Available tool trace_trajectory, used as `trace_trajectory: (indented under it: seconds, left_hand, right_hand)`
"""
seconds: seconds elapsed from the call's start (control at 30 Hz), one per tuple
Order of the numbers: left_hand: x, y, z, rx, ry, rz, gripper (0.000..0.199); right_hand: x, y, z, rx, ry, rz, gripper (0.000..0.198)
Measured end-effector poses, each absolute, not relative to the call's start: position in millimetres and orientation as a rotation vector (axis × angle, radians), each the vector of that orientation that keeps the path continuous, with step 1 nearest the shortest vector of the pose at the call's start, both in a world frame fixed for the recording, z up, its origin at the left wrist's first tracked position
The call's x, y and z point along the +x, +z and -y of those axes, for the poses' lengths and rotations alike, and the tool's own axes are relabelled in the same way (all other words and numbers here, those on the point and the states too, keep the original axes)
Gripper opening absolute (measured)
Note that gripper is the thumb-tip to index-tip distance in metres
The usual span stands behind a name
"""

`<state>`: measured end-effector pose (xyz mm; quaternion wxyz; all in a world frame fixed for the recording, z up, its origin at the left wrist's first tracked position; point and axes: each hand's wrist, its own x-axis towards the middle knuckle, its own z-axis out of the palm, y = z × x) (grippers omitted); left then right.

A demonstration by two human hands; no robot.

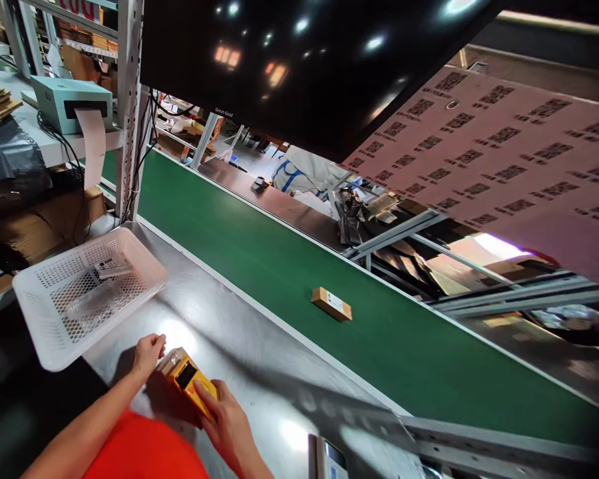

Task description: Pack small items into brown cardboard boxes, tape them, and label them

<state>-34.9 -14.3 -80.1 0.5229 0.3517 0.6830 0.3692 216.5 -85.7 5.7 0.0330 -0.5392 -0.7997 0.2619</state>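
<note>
Presently, a yellow box (pixel 188 386) is clamped in the right hand (pixel 229 416) at the metal table (pixel 214 326). Beside its end, where clear plastic (pixel 170 361) is seen, the left hand (pixel 148 354) is held with fingertips together; whether plastic is pinched cannot be told. Wrapping is apparently being handled; a steady right grip is called for.
</note>
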Motion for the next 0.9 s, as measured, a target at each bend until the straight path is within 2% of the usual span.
trace_trajectory:
  seconds: [0.23, 0.57, 0.77, 0.9]
  left_hand:
    - [-35.8, -61.1, 7.0, 0.887, 0.977, -1.588, 0.047]
    - [-39.7, -78.5, 14.2, 0.85, 1.054, -1.567, 0.044]
    - [-36.5, -110.0, 21.3, 0.874, 0.925, -1.597, 0.046]
    - [-28.7, -125.5, 28.3, 0.993, 0.769, -1.617, 0.044]
  right_hand:
    - [225.4, 2.9, 91.6, -1.656, 0.826, 2.457, 0.08]
    - [223.1, -8.6, 90.0, -1.653, 0.771, 2.458, 0.084]
    - [214.1, -5.7, 87.0, -1.724, 0.731, 2.504, 0.076]
    - [211.1, -7.1, 82.7, -1.764, 0.756, 2.528, 0.08]
